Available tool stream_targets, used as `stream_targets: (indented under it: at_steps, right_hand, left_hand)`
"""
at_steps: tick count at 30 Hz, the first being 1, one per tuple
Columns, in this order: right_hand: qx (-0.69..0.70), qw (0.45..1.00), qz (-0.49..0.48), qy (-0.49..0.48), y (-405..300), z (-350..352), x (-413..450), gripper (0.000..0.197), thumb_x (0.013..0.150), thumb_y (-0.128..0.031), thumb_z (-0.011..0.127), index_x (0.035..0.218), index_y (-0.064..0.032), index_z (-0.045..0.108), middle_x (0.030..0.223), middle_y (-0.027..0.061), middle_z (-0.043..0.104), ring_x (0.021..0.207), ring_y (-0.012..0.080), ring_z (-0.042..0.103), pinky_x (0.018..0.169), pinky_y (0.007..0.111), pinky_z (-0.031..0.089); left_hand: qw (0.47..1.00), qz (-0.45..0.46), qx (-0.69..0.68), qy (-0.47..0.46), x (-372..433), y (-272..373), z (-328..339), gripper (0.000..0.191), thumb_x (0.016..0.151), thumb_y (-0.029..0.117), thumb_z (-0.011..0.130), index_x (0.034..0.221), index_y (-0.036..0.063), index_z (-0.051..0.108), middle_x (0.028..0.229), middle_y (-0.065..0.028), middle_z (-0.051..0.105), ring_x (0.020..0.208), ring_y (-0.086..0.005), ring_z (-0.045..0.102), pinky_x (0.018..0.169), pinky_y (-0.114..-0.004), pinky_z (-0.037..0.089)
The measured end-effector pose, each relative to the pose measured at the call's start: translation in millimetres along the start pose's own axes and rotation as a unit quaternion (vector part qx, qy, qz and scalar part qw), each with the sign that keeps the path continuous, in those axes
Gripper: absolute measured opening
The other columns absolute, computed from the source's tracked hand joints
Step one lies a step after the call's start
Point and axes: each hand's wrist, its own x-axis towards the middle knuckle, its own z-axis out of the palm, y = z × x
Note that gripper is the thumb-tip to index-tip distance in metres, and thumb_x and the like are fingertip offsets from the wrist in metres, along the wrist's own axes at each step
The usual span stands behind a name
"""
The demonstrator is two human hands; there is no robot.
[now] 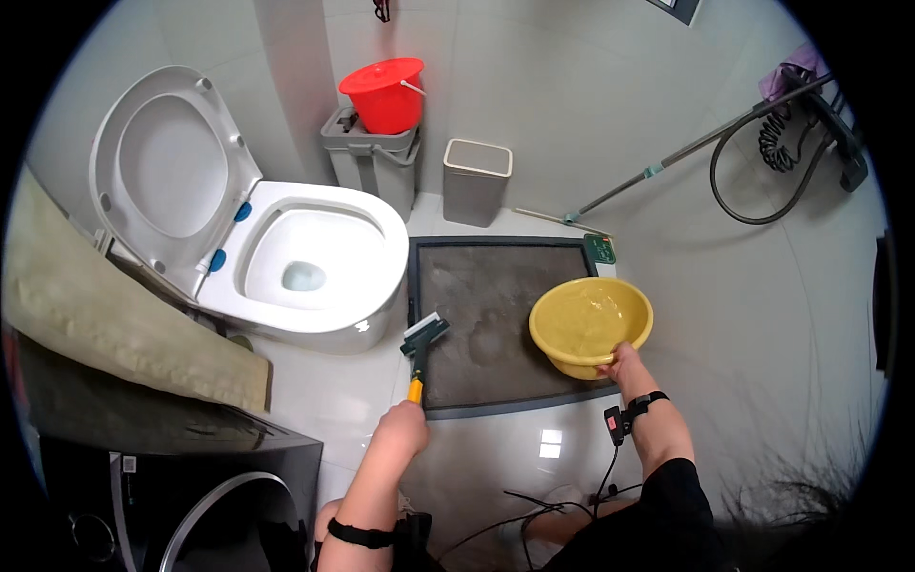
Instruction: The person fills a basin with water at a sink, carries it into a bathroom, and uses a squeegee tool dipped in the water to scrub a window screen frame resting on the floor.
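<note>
My left hand (404, 427) is closed around the yellow-and-dark handle of a scrubbing brush (424, 334); the brush's head, with a white edge, is up and over the left border of a dark floor mat (472, 286). With my right hand (620, 363) I grip the near rim of a yellow plastic basin (579, 322), which holds water and is above the mat's right part. A white toilet (350, 307) with its lid and seat raised stands left of the mat, with water in its bowl.
A grey bin (475, 186) stands by the back wall, beside a grey bucket (375, 168) with a red lidded pail (389, 100) on top. A floor squeegee (622, 189) leans at the right. A black front-loading washing machine (179, 500) is at the lower left. Cables hang below my right arm.
</note>
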Motion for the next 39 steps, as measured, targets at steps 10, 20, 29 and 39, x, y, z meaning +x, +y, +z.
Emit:
stream_targets:
  at_steps: [10,20,29,39]
  right_hand:
    - [0.003,0.997,0.045,-0.059,41,97,5,0.042,0.089,-0.007,0.041,0.130,-0.0003,0.035,0.116,0.0238,0.053,0.086,0.0390,0.065,0.057,0.051,0.058]
    - [0.014,0.995,0.078,-0.057,80,211,-21,0.047,0.087,-0.003,0.042,0.132,-0.0026,0.033,0.118,0.0235,0.052,0.090,0.0406,0.063,0.060,0.054,0.057]
    - [-0.077,0.991,0.104,-0.015,80,283,-54,0.044,0.090,-0.018,0.042,0.129,0.0011,0.038,0.114,0.0312,0.051,0.081,0.0512,0.060,0.055,0.049,0.057]
    - [0.033,0.994,0.081,-0.060,93,253,-52,0.039,0.090,-0.006,0.038,0.129,0.0001,0.036,0.117,0.0237,0.052,0.090,0.0388,0.063,0.064,0.052,0.057]
  left_hand:
    - [0.996,0.053,0.049,-0.045,2,-7,9,0.025,0.078,0.008,0.053,0.099,-0.0043,0.058,0.084,-0.0218,0.066,0.074,-0.0303,0.067,0.064,-0.037,0.054]
    - [0.999,0.028,0.035,-0.029,5,-6,2,0.029,0.081,0.007,0.050,0.108,-0.0036,0.053,0.086,-0.0199,0.066,0.069,-0.0277,0.067,0.059,-0.036,0.054]
    - [0.996,0.024,0.013,-0.085,4,-5,-3,0.031,0.081,0.010,0.048,0.107,-0.0056,0.055,0.103,-0.0212,0.063,0.097,-0.0326,0.063,0.081,-0.039,0.051]
    - [0.996,0.066,0.029,-0.053,12,-12,-2,0.026,0.081,0.007,0.048,0.104,-0.0034,0.055,0.083,-0.0196,0.067,0.068,-0.0280,0.067,0.060,-0.036,0.054]
